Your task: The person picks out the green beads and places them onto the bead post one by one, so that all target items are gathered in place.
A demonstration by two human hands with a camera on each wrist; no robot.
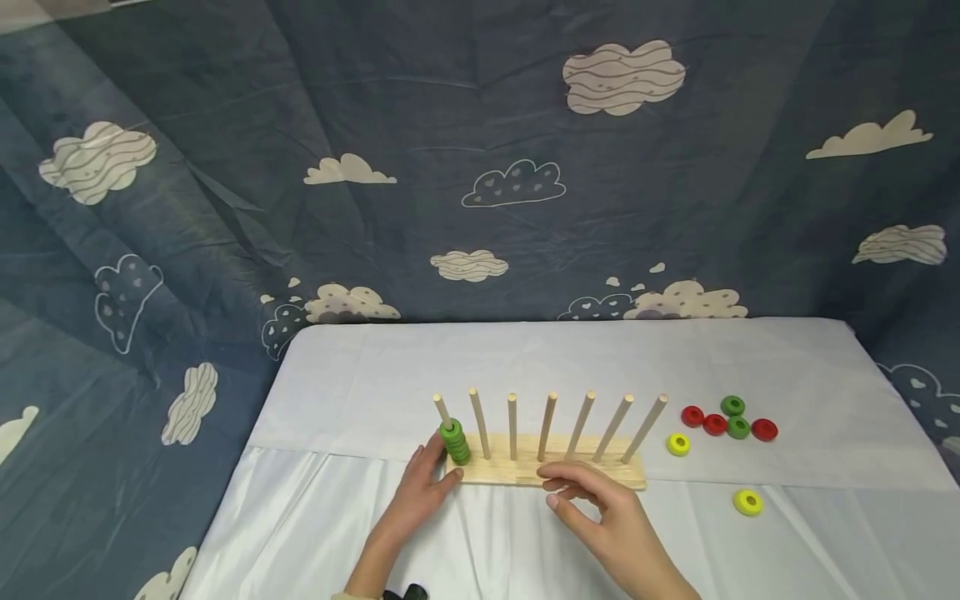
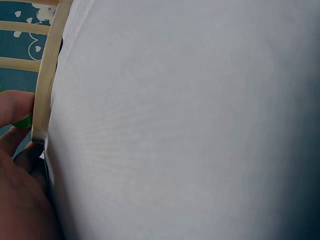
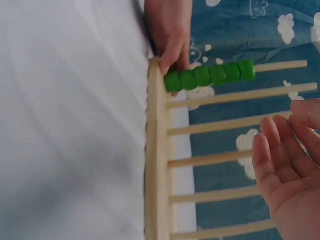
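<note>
A wooden peg board [image 1: 487, 474] with several upright pegs lies on the white cloth. Green rings [image 1: 455, 443] are stacked on its leftmost peg; the other pegs are bare. My left hand [image 1: 420, 487] grips the board's left end, thumb in front and fingers behind, beside the stack. The left wrist view shows the thumb [image 2: 17, 106] at the board's end, with a bit of green behind it. My right hand [image 1: 611, 510] hovers before the board's right half, its fingers loosely bent and nothing visible between them. In the right wrist view its palm [image 3: 300, 200] shows bare.
Right of the board lie red rings [image 1: 764, 430], green rings [image 1: 732, 406] and a yellow ring [image 1: 678, 444] in a loose group. Another yellow ring [image 1: 747, 502] lies nearer. A dark object [image 1: 414, 592] shows at the bottom edge. A cloud-patterned curtain [image 1: 420, 233] hangs behind the table.
</note>
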